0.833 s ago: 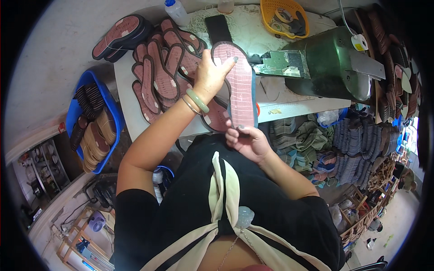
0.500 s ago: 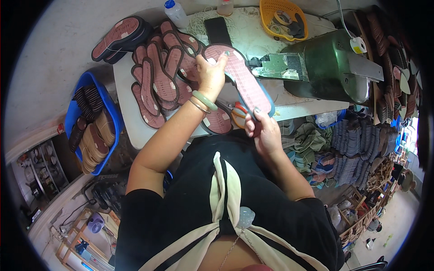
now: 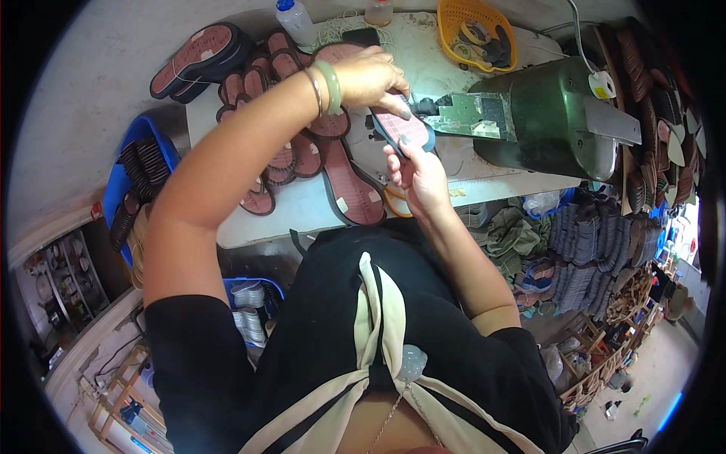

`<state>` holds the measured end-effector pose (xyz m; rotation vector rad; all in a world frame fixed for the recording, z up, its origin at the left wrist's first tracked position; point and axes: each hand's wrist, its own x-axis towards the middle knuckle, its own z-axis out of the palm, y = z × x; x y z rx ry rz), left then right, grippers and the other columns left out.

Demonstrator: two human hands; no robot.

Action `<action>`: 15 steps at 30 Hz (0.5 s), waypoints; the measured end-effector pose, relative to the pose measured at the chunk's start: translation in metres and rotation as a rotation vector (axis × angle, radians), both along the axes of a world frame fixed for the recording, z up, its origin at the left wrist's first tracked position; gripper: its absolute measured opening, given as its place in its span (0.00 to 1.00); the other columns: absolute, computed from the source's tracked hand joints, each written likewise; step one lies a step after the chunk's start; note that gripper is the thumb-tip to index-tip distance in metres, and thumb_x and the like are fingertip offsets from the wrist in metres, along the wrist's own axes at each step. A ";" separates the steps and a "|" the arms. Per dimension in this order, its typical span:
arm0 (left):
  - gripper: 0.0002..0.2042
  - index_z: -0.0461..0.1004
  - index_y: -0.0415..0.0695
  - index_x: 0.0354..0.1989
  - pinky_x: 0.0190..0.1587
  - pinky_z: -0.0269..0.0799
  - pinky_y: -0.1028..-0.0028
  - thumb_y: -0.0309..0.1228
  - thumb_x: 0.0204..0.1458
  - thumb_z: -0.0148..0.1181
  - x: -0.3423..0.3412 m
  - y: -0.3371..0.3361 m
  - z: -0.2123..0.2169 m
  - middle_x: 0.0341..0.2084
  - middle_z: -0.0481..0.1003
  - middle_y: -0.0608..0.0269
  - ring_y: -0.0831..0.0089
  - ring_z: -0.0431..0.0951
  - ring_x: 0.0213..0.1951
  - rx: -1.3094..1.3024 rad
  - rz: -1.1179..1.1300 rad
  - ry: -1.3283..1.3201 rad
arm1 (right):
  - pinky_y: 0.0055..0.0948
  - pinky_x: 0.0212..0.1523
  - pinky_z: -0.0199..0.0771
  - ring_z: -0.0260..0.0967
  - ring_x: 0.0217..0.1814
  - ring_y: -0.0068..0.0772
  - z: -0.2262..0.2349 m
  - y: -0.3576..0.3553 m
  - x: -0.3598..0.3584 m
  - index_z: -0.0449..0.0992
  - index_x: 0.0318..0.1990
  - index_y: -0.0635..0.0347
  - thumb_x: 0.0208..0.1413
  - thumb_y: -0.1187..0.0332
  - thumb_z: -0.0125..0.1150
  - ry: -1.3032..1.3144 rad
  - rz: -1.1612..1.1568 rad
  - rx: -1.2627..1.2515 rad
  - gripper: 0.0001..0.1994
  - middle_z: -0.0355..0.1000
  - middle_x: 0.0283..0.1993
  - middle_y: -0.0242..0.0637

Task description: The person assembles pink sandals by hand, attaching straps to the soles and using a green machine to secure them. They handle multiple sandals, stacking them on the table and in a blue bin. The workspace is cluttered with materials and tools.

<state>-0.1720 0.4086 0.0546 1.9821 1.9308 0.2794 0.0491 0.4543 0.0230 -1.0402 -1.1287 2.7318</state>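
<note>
One pink insole (image 3: 395,125) with a blue-grey edge is held above the white table (image 3: 291,225) by two hands. Its near end is pinched by the right hand (image 3: 418,172), the thumb laid on the pink face and the fingers curled below. The left hand (image 3: 364,78) is arched over its farther part, loosely bent, with the thumb resting on the face; whether the insole is gripped there cannot be told. Two bands are worn on the left wrist, one green bangle (image 3: 330,88) and one thin metal one. Beyond that wrist a pink toe end is seen, but whether it belongs to the held piece is hidden.

On the near part of the table one separate insole (image 3: 352,183) is laid flat. To its left, at least eight more are heaped in a loose pile (image 3: 308,155), some partly covered by the forearm. To the right, one green machine (image 3: 544,113) is set, its narrow head just beside the held piece. Farther back, one yellow basket (image 3: 451,34), one tied bundle (image 3: 200,49) and two bottles (image 3: 296,23) are placed.
</note>
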 end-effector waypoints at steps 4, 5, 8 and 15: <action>0.19 0.80 0.51 0.43 0.50 0.65 0.63 0.51 0.49 0.61 -0.010 0.008 0.014 0.32 0.75 0.60 0.62 0.71 0.43 -0.089 -0.039 0.019 | 0.15 0.22 0.60 0.62 0.19 0.15 -0.003 0.006 -0.011 0.76 0.39 0.69 0.64 0.60 0.50 0.023 0.044 -0.001 0.17 0.69 0.23 0.26; 0.19 0.80 0.53 0.43 0.50 0.65 0.63 0.51 0.50 0.61 -0.009 0.008 0.021 0.31 0.75 0.60 0.62 0.71 0.43 -0.129 -0.028 0.024 | 0.15 0.21 0.60 0.62 0.19 0.15 -0.005 0.008 -0.012 0.76 0.40 0.69 0.64 0.60 0.50 0.028 0.054 0.018 0.17 0.70 0.23 0.26; 0.18 0.79 0.54 0.46 0.49 0.68 0.61 0.49 0.52 0.59 -0.011 0.004 0.022 0.35 0.78 0.57 0.58 0.75 0.43 -0.227 0.032 -0.004 | 0.14 0.19 0.59 0.62 0.17 0.14 -0.012 0.011 -0.014 0.76 0.40 0.69 0.65 0.58 0.50 0.028 0.080 0.082 0.19 0.70 0.22 0.27; 0.19 0.76 0.56 0.52 0.48 0.71 0.61 0.48 0.56 0.55 0.003 -0.017 0.018 0.41 0.79 0.55 0.56 0.78 0.45 -0.279 0.203 -0.055 | 0.13 0.18 0.60 0.64 0.17 0.14 -0.013 0.030 -0.010 0.77 0.38 0.68 0.64 0.55 0.51 0.020 0.188 0.210 0.21 0.74 0.24 0.32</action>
